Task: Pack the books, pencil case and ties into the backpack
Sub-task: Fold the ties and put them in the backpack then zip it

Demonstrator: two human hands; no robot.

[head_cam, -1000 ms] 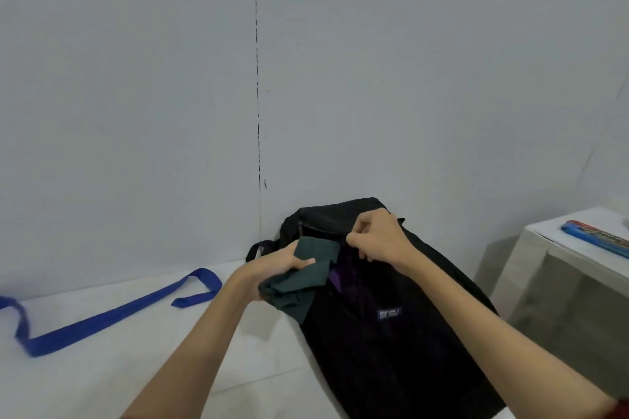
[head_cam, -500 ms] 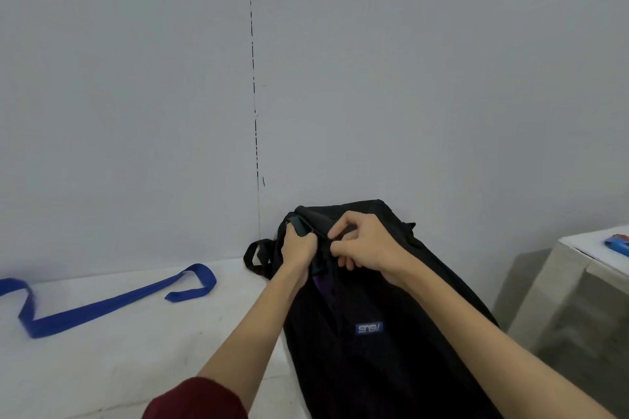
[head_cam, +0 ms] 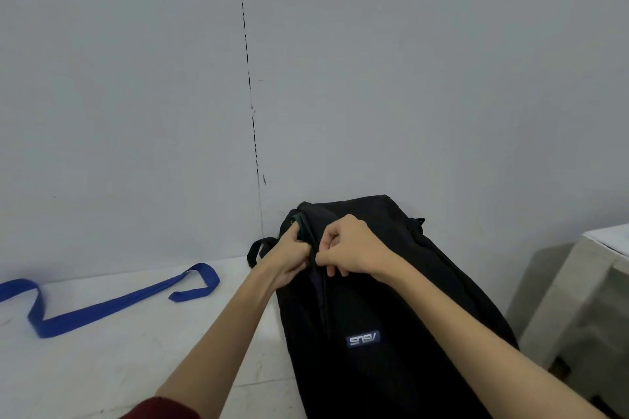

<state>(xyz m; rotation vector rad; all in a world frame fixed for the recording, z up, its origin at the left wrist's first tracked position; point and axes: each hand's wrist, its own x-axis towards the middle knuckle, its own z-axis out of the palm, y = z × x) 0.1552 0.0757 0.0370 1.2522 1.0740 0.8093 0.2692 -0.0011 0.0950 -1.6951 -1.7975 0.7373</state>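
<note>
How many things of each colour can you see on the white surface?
Black: 1, the backpack
Blue: 1, the tie
Dark green: 1, cloth at the backpack opening, mostly hidden
Total: 3

Green tie [head_cam: 301,226]: a second ago you held it folded, outside the black backpack [head_cam: 374,299]; now only a sliver shows at the opening.
Left hand [head_cam: 289,257]: you moved it from beside the backpack's left edge to the mouth, fingers pushing inside.
Right hand [head_cam: 350,248]: your pinch on the opening's edge has slid slightly lower.
Small table [head_cam: 606,248]: its blue item has left your view.
</note>
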